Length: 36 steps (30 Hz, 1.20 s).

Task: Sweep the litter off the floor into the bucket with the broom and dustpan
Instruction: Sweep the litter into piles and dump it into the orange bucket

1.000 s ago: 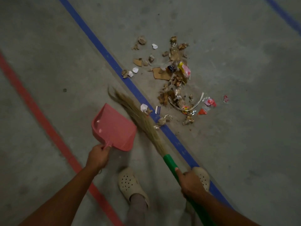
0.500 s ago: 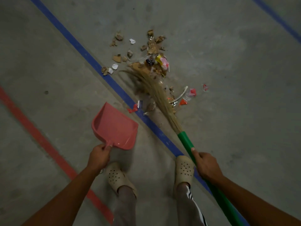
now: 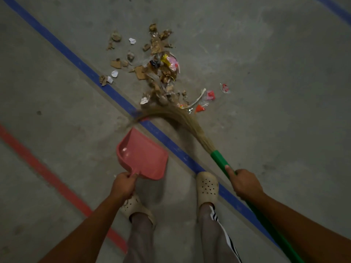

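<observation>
You held the pink dustpan (image 3: 144,156) tilted, its mouth facing the litter (image 3: 161,73), a scatter of cardboard scraps and wrappers. Your green-handled broom (image 3: 218,158) pressed its straw bristles, bent sideways, against the pile's near edge.

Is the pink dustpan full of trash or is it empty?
Empty. The dustpan shows only bare pink plastic inside, and the litter lies on the floor beyond the broom bristles.
</observation>
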### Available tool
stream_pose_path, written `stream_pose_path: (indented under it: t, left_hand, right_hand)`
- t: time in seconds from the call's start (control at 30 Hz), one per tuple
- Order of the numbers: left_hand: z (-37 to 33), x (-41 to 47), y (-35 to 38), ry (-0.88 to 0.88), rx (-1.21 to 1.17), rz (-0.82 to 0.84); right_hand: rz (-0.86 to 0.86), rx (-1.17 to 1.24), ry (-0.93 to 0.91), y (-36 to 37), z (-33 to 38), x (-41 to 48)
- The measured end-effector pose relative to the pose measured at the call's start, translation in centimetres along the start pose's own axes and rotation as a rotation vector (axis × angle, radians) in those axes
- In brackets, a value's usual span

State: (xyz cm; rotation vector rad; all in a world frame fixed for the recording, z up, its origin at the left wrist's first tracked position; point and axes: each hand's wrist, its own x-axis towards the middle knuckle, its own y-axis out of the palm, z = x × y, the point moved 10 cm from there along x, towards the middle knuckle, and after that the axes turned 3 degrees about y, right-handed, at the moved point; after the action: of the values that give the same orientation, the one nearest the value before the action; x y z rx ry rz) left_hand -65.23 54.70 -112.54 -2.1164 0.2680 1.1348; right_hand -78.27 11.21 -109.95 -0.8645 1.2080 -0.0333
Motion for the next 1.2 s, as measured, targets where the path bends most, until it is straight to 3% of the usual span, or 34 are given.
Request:
stream_pose_path:
  t: [0.43, 0.67, 0.83, 1.07, 1.2]
  left_hand:
    - [-8.6, 0.9, -0.1, 0.148, -0.050, 0.018]
    - [-11.2, 3.1, 0.7, 0.174, -0.041, 0.059]
    - [-9.7, 4.0, 0.1, 0.185, -0.006, 0.084]
    - [-6.7, 3.8, -2.1, 0.173, -0.032, 0.080]
    - [-6.6, 3.4, -4.3, 0.177, -0.013, 0.080]
  right_hand:
    - [-0.180, 0.237, -0.028, -4.2, -1.9, -3.0]
    - [-0.244, 0.589, 0.268, -5.0, -4.5, -1.5]
    - [-0.042, 0.871, 0.559, -0.5, -3.3, 0.6]
    - [0.036, 0.710, 0.366, 2.9, 5.8, -2.2]
    - [0.007, 0.806, 0.334, 3.4, 8.9, -6.3]
